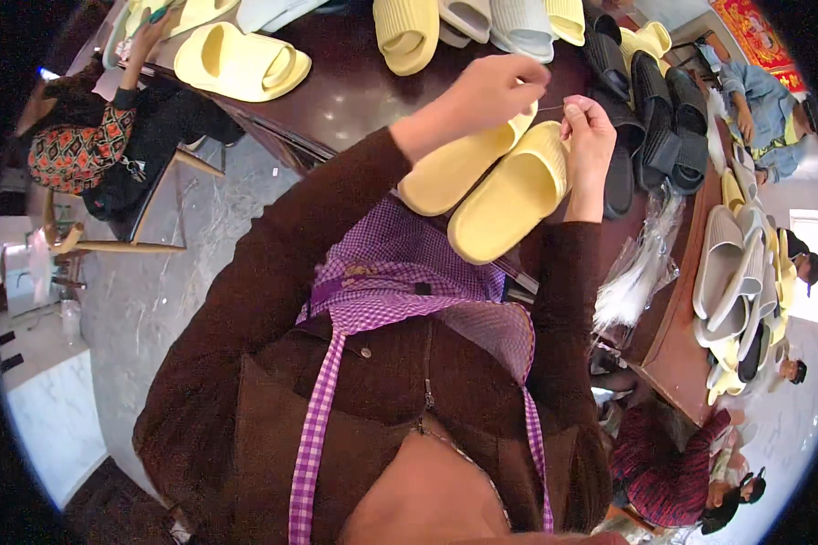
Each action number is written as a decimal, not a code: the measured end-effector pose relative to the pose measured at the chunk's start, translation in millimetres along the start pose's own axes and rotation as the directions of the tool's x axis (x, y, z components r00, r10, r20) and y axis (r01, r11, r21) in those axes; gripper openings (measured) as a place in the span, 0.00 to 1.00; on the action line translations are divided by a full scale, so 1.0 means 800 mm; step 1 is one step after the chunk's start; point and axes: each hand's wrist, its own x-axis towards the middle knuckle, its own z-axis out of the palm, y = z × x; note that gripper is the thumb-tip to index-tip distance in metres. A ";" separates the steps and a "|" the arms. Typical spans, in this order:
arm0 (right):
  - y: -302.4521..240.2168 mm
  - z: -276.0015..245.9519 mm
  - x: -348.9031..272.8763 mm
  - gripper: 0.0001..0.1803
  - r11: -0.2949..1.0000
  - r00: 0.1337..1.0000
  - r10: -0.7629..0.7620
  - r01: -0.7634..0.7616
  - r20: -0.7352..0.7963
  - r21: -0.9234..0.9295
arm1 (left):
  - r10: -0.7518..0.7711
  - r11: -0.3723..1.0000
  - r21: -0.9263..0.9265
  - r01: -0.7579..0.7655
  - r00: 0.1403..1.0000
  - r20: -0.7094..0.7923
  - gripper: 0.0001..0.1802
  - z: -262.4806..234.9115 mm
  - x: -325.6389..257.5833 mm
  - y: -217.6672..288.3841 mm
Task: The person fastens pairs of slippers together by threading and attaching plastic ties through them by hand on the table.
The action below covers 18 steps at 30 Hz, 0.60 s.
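Dark brown table [354, 82], crowded with slippers. Pair of pale yellow slide slippers [500, 195] lying at its near edge, side by side and touching — right under both hands. Left hand [500, 86] above the slippers, fingers curled shut, tips pinched on a thin thread [554, 108]. Right hand [591, 136] just beside, resting against the right slipper's strap, fingers closed — pinching the thread's other end. Thread stretched short between the two pinches, barely visible.

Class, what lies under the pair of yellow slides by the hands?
The dark brown table lies under the yellow slides. Their near ends overhang its edge; the tabletop beneath them is covered.
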 end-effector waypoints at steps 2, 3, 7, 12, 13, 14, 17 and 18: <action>-0.002 -0.001 -0.003 0.04 0.998 0.998 -0.056 0.056 0.006 0.015 | -0.109 0.988 -0.093 0.121 0.986 0.123 0.12 0.021 0.029 -0.006; -0.002 -0.003 -0.005 0.04 0.998 0.998 -0.058 0.058 -0.005 0.022 | -0.135 0.989 -0.038 0.146 0.970 0.202 0.11 0.038 0.042 -0.020; 0.012 -0.026 -0.002 0.04 0.997 0.996 -0.080 0.080 -0.043 -0.019 | -0.227 0.974 0.071 0.216 0.898 0.376 0.11 0.080 0.054 -0.042; 0.012 -0.034 0.001 0.08 0.993 0.993 -0.085 0.078 -0.082 -0.088 | -0.348 0.930 0.028 0.366 0.855 0.386 0.11 0.088 0.046 -0.037; 0.009 -0.034 0.000 0.09 0.994 0.990 -0.087 0.079 -0.114 -0.074 | -0.357 0.923 0.009 0.384 0.850 0.386 0.11 0.089 0.046 -0.035; 0.009 -0.036 0.000 0.09 0.995 0.989 -0.082 0.074 -0.122 -0.069 | -0.361 0.922 0.015 0.387 0.846 0.394 0.11 0.091 0.046 -0.033; 0.011 -0.039 0.003 0.12 0.980 0.963 -0.185 0.166 -0.198 -0.108 | -0.418 0.884 -0.035 0.467 0.821 0.389 0.11 0.097 0.044 -0.030; 0.012 -0.039 0.004 0.12 0.981 0.962 -0.181 0.163 -0.202 -0.106 | -0.421 0.883 -0.032 0.469 0.818 0.391 0.11 0.100 0.044 -0.032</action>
